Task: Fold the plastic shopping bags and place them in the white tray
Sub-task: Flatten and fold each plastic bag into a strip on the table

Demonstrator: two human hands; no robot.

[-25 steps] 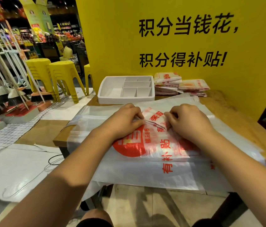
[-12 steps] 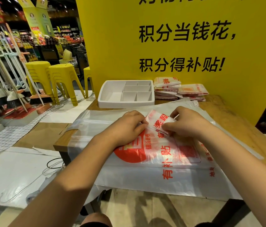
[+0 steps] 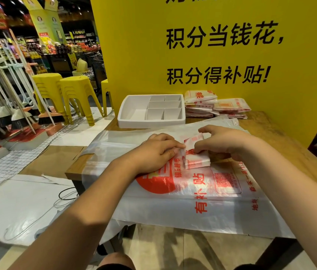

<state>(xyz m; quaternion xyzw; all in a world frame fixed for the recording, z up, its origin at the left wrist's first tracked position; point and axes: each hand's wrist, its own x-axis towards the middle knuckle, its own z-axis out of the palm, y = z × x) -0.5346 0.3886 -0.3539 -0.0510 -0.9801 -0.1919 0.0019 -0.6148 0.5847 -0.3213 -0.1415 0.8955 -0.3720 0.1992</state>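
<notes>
A person's right hand (image 3: 224, 143) is pinching a small folded plastic bag (image 3: 196, 155) between thumb and fingers, while the left hand (image 3: 156, 153) is pressing nearly straight fingertips against its left edge. The packet is resting on a flat bag (image 3: 202, 203) covering the wooden table (image 3: 282, 137), short of the white tray (image 3: 151, 122).

The left hand (image 3: 154, 152) and right hand (image 3: 223, 142) hide from us the upper part of the folded bag (image 3: 197, 162); on the yellow sign (image 3: 222, 57) the top line is cut off.
</notes>
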